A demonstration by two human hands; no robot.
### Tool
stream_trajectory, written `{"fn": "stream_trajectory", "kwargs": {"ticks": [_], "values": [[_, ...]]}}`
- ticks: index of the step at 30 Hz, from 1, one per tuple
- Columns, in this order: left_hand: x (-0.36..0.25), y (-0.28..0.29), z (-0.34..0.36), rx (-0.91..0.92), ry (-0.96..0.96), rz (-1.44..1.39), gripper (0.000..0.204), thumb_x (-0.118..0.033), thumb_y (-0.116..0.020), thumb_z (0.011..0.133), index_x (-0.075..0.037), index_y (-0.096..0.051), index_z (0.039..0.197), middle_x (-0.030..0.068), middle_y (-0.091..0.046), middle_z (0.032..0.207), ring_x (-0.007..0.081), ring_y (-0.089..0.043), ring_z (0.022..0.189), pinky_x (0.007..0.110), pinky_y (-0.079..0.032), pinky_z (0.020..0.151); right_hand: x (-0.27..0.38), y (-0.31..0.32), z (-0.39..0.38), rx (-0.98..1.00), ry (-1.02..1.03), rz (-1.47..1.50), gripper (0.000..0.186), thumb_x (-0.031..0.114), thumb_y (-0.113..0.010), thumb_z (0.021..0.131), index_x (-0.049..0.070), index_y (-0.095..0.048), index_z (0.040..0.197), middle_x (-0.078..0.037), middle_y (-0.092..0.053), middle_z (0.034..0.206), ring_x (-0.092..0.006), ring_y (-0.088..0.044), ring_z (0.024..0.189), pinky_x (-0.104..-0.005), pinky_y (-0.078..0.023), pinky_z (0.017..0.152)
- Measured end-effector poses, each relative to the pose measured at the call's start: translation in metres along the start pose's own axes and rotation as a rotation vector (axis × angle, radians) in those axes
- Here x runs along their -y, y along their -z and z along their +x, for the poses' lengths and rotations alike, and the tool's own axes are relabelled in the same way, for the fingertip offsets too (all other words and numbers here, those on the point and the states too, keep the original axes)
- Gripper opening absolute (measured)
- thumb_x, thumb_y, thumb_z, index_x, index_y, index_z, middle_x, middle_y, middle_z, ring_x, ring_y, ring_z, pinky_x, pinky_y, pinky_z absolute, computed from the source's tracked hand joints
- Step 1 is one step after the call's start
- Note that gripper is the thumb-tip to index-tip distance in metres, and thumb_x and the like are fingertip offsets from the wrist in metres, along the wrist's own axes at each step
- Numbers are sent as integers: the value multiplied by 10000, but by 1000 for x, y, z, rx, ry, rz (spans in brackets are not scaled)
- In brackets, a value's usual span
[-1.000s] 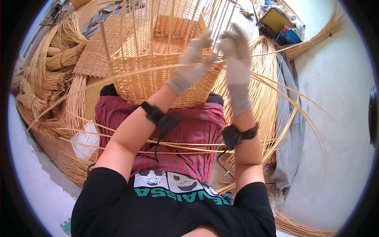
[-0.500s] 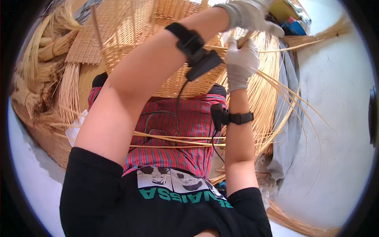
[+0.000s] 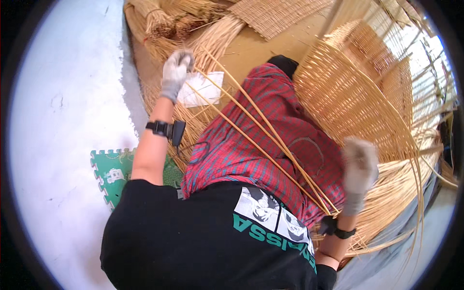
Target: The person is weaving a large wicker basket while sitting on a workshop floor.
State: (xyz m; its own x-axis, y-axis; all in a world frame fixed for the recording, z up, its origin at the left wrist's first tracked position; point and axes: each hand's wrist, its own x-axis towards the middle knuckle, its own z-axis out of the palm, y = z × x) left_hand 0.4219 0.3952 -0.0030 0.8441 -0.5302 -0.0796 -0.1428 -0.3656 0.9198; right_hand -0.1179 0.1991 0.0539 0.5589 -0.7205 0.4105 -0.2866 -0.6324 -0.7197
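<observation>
A woven wicker basket leans at the right beyond my lap, with upright stakes rising from its rim. Several long pale cane strips lie slantwise across the red striped cloth on my lap. My left hand, in a pale glove, is up at the far left by the upper ends of these strips. Its fingers are curled, and whatever they hold is too small to name. My gloved right hand, smeared by motion, is beside the basket's lower edge; its fingers cannot be made out.
Bundles of dry strands are heaped at the far left, near a flat woven panel. White paper lies below my left hand. A green foam mat borders the left wall. Loose cane spreads at the right.
My view has swung left, so the basket appears farther right. My left hand has left the basket's right side for the far left; my right hand has drawn nearer to me.
</observation>
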Motion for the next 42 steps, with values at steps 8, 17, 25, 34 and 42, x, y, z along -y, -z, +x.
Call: {"fn": "stream_trajectory", "kwargs": {"ticks": [8, 17, 25, 34, 42], "values": [[36, -31, -47, 105, -992, 983, 239, -369, -777, 897, -222, -782, 1085, 39, -765, 1049, 265, -690, 1045, 500, -391, 1191, 23, -109, -23, 577, 126, -246, 420, 194, -846, 806, 162, -767, 1218, -93, -664, 982, -339, -653, 936, -475, -533, 805], [-9, -59, -64, 521, -931, 691, 186, -400, -772, 882, -215, -759, 881, -17, -723, 898, 228, -698, 947, 413, -483, 932, 34, -86, -44, 543, -137, -223, 324, 196, -839, 865, 149, -764, 1177, -109, -724, 954, -353, -700, 897, -489, -563, 778], [-37, -67, -77, 671, -811, 215, 180, -342, -770, 930, -197, -793, 1035, 25, -781, 1037, 245, -726, 1072, 446, -483, 1072, 46, -71, -44, 820, 54, -339, 181, 281, -647, 1014, 137, -753, 1042, -153, -768, 913, -356, -748, 769, -486, -589, 706], [-70, -88, -65, 849, -776, 401, 204, -320, -724, 998, -148, -786, 1088, 44, -789, 986, 277, -733, 995, 524, -446, 1148, 26, 7, -84, 711, -270, -166, 253, 230, -690, 980, 125, -700, 1210, -169, -771, 1043, -393, -735, 949, -503, -579, 846], [-144, -145, -53, 361, -1118, 322, 83, -199, -742, 951, -116, -750, 955, 41, -766, 900, 276, -730, 908, 458, -506, 1009, 37, 83, -35, -637, -194, -673, 108, 128, -747, 981, 64, -761, 1067, -78, -741, 985, -217, -673, 821, -376, -559, 763]]}}
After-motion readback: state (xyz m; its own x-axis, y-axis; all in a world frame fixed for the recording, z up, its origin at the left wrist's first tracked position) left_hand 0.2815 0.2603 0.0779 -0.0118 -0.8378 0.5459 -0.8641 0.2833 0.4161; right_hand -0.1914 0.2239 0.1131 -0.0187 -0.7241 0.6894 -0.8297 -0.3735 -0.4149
